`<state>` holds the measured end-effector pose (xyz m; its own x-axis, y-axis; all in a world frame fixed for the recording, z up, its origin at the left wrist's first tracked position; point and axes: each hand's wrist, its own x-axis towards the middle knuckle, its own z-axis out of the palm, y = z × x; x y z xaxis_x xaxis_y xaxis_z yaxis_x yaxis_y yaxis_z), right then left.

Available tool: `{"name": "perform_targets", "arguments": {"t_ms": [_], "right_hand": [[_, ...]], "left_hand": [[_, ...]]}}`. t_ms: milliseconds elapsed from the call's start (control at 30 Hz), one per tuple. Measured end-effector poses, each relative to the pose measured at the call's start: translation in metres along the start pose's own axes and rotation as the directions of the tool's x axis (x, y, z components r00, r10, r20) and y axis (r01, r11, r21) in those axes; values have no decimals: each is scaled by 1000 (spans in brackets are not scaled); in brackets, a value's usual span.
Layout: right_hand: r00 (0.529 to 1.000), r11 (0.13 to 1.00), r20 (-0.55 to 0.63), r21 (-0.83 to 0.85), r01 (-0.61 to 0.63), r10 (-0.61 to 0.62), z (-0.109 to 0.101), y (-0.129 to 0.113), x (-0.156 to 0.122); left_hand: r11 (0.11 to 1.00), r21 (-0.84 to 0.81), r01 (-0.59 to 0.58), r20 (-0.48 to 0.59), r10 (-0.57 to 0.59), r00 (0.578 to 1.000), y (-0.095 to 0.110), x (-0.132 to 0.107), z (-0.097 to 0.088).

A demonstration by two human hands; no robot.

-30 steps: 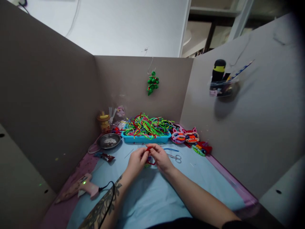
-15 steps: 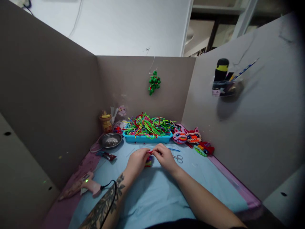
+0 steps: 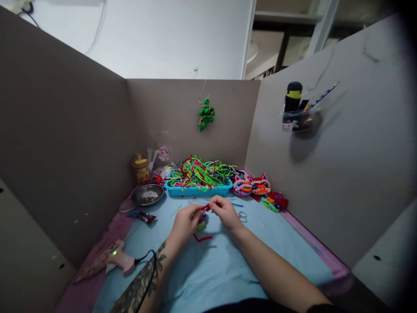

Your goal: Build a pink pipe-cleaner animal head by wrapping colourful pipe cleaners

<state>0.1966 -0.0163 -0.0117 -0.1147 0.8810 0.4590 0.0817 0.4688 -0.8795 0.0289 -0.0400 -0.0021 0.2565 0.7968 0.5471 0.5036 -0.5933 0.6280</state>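
Between my fingertips is a red pipe cleaner [image 3: 206,208], pinched from both sides above the blue cloth. My left hand [image 3: 188,221] closes on its left end, and my right hand [image 3: 224,211] closes on its right part. Just under the left fingers sits a small multicoloured pipe-cleaner piece [image 3: 200,225], partly hidden by that hand. A bent red pipe-cleaner length [image 3: 202,238] shows below it. Scissors [image 3: 243,217] lie beside my right hand, largely covered by it, and a blue pipe cleaner [image 3: 237,204] lies behind them.
A blue tray [image 3: 198,191] heaped with pipe cleaners stands at the back. Left of it is a metal bowl [image 3: 148,194]; a pink glue gun [image 3: 120,258] with a cord lies nearer. Colourful pipe-cleaner figures [image 3: 260,185] sit at the right. Grey panels enclose three sides.
A bent red length now shows below the hands, where none was visible before. My hands have parted slightly, exposing more of the red pipe cleaner. The whole view has shifted a little.
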Motion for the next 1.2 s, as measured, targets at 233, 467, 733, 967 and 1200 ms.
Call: {"name": "perform_targets", "arguments": {"t_ms": [233, 467, 733, 967, 1200], "right_hand": [[996, 998, -91, 62, -20, 26, 9, -3, -4], [993, 961, -77, 269, -63, 87, 18, 4, -6], [1000, 993, 18, 119, 20, -23, 7, 3, -4], [943, 935, 144, -153, 321, -301, -4, -6, -5], [935, 914, 205, -230, 334, -290, -2, -3, -6]], "left_hand": [[975, -165, 146, 11, -146, 989, -6, 0, 8], [901, -338, 271, 49, -271, 961, -7, 0, 14], [790, -490, 368, 108, -364, 925, -1, 4, 2], [632, -630, 451, 281, -356, 891, 0, 6, -6], [841, -421, 340, 228, -264, 937, 0, 4, -6]]}}
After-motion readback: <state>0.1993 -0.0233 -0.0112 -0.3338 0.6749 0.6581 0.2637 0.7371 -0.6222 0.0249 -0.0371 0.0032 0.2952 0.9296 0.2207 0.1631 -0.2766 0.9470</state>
